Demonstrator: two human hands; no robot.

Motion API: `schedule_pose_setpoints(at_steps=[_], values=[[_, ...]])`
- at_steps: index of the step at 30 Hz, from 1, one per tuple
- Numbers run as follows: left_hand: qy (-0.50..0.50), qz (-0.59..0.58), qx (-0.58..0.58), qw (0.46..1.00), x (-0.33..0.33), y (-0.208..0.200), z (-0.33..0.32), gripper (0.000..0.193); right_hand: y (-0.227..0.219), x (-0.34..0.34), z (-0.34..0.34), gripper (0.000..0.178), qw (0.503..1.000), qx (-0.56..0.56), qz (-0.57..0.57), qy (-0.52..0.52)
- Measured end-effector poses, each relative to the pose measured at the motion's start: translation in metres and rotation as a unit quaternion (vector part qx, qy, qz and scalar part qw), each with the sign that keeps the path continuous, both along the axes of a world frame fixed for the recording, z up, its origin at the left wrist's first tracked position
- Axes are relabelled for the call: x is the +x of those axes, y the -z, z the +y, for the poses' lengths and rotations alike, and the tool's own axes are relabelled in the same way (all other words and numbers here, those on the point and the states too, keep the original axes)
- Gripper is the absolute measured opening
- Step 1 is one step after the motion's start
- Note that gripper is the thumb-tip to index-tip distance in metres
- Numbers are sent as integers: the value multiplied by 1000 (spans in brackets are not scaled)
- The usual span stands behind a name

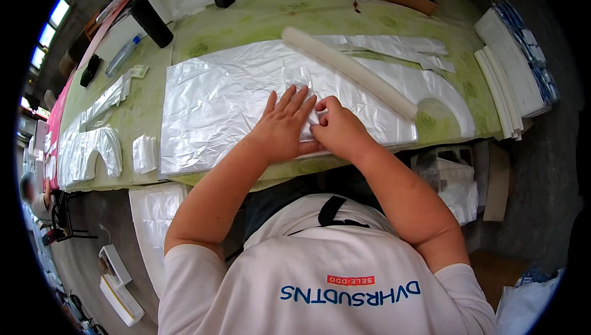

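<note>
A stack of translucent white plastic bags (215,98) lies flat on a green-patterned table (265,21). My left hand (283,127) presses flat on the stack near its front edge, fingers spread. Just to its right, my right hand (335,127) pinches a small folded piece of plastic against the stack, thumb and fingers closed on it. A long white roll (348,70) lies diagonally across the bags behind my hands.
Cut plastic bag pieces (92,144) lie at the left, a small folded pile (144,153) beside them. White stacked sheets (505,83) sit at the right edge. A bottle (122,56) and dark objects (151,21) stand at the back. Boxes (120,289) lie on the floor.
</note>
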State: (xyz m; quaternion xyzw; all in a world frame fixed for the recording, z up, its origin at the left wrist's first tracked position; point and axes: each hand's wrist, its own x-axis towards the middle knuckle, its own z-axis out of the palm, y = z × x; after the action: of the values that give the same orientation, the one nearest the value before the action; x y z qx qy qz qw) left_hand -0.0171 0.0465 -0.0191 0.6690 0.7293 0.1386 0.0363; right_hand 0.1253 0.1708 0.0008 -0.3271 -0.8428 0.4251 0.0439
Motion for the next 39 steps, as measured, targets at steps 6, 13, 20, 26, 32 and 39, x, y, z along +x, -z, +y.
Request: schedule_pose_setpoints(at_steps=[6,13,20,26,32,39], values=[[71,-32,-46,996,27,-16,-38,87,-13,69,-23,30,980,-166,61,-89],[61,-97,13,993,31,-13,-48,69,-2,79,-3,50,912,215,219,-270],[34,-163,39,985,27,-13,-44,53,3,50,16,28,926,227,151,-259],[-160,-217,127,955,28,-2,-41,46,7,34,12,24,963,193,85,-170],[-179,-145,163,959,32,7,-43,43,4,26,7,31,955,241,-3,-172],[-184,-150,167,957,33,11,-49,42,-11,17,7,29,952,225,-76,-195]])
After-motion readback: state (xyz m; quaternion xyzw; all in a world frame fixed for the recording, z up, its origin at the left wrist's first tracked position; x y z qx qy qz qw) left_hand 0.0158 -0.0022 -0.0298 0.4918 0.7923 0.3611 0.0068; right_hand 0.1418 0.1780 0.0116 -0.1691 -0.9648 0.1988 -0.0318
